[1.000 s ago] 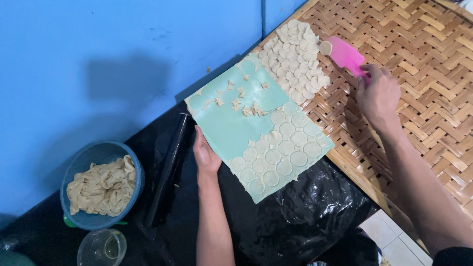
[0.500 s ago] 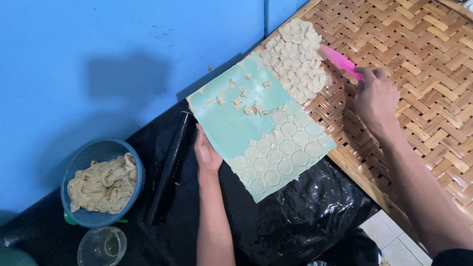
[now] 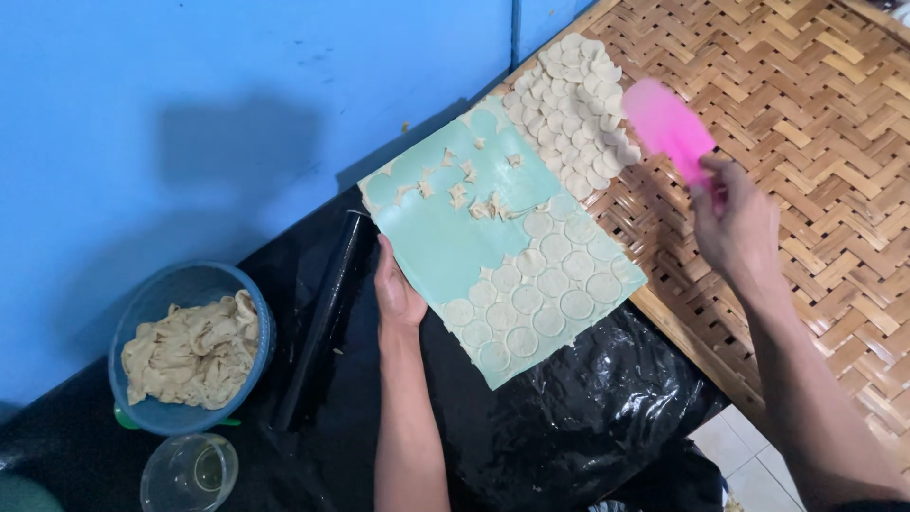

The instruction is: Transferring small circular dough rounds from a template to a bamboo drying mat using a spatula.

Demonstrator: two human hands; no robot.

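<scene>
The scene is evenly and brightly lit from above. A soft grey shadow is cast on the blue surface [image 3: 190, 114], up and left of the mint-green board [image 3: 455, 237]. The pink scraper [image 3: 668, 128], right of the board, is smeared by motion blur.

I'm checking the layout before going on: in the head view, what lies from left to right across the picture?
Blue round bowl of beige dough scraps → black rolling pin → left hand → mint-green cutting mat with round dough discs → pink plastic scraper → right hand.
</scene>
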